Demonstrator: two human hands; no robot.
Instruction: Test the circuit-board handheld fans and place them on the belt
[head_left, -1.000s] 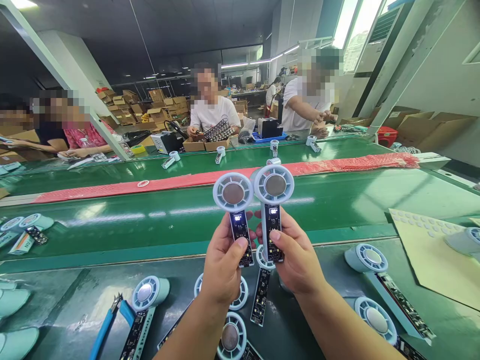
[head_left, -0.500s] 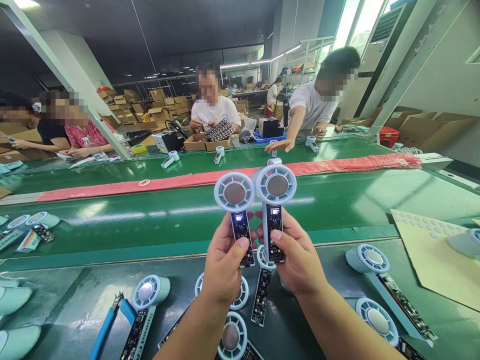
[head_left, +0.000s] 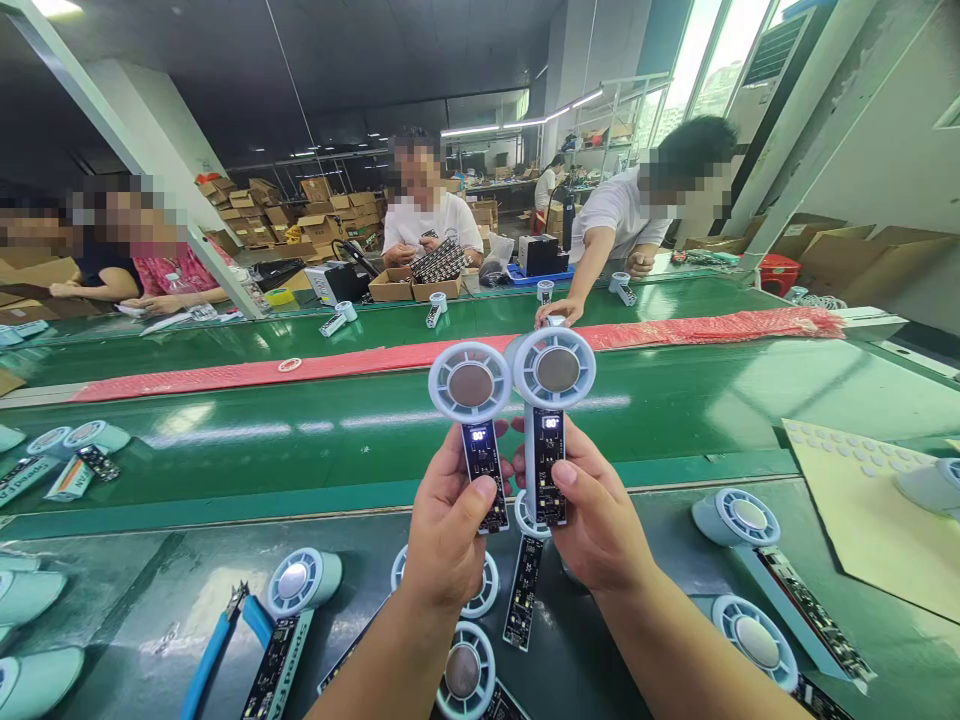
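Pale-blue left fan [head_left: 470, 383]: upright in the left hand [head_left: 450, 530], which grips its handle, thumb pressed on the bare circuit board, display lit (perhaps 80, though the digits are tiny).
Pale-blue right fan [head_left: 555, 369]: upright in the right hand [head_left: 600, 515], clasped likewise, display also lit, its round head just beside the other.
Workbench [head_left: 142, 640]: more fans with exposed boards lie below and around both hands; blue-handled side cutters [head_left: 211, 655] rest with jaws up toward the belt.
Green conveyor belt [head_left: 247, 445]: beyond the bench, bordered by red plastic sheeting [head_left: 375, 362].
Co-worker's hand [head_left: 562, 311]: reaching down behind the right fan.
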